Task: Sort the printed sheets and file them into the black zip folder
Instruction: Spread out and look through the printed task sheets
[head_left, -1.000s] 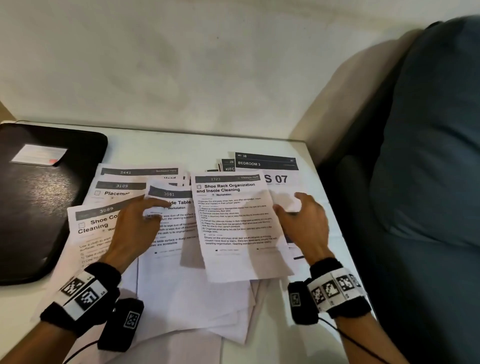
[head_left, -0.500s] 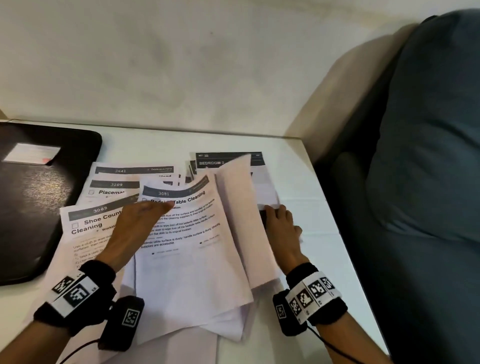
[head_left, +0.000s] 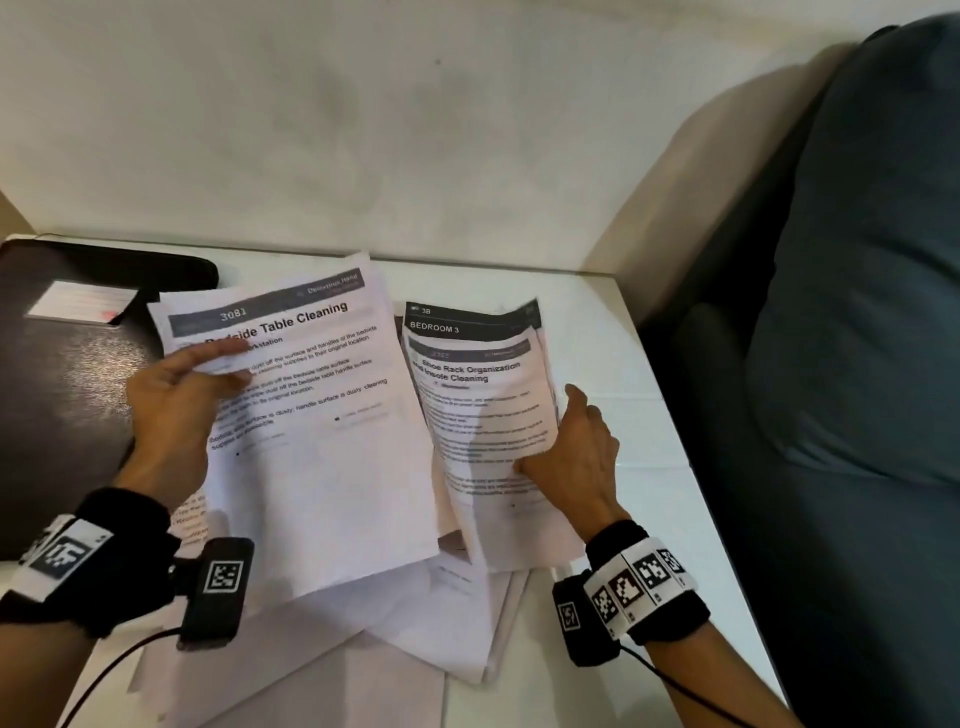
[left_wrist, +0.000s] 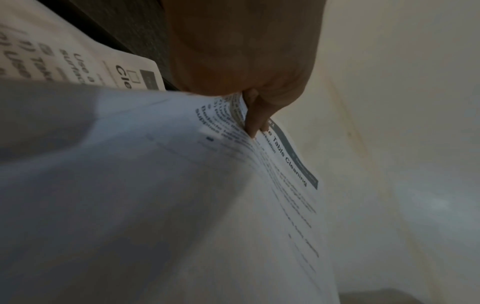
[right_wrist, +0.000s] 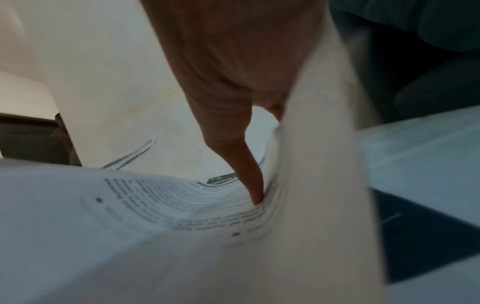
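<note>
- Since a second ago: "Bedside Table Cleaning" sheet (head_left: 311, 415) lifted off the pile and raised toward the bench's far edge; "Shoe Rack Organization" sheet (head_left: 483, 415) carried over to the stack by the right edge.
- Left hand (head_left: 176, 405): thumb on top of the Bedside sheet's left margin, fingers hidden underneath, clamped on it; same pinch seen from the left wrist (left_wrist: 254, 115).
- Right hand (head_left: 576, 447): pinching the Shoe Rack sheet at its right margin, paper bowed upward; a finger (right_wrist: 249, 164) pressed into the curl.
- Beneath that sheet: "BEDROOM 3" sheet (head_left: 467, 325), header showing.
- Loose sheets (head_left: 457, 623) fanned toward the near edge.
- Black zip folder (head_left: 67, 405): flat at the left edge, closed, a small white card (head_left: 83, 301) on its cover.
- Bench (head_left: 639, 493): white, bare along the right edge.
</note>
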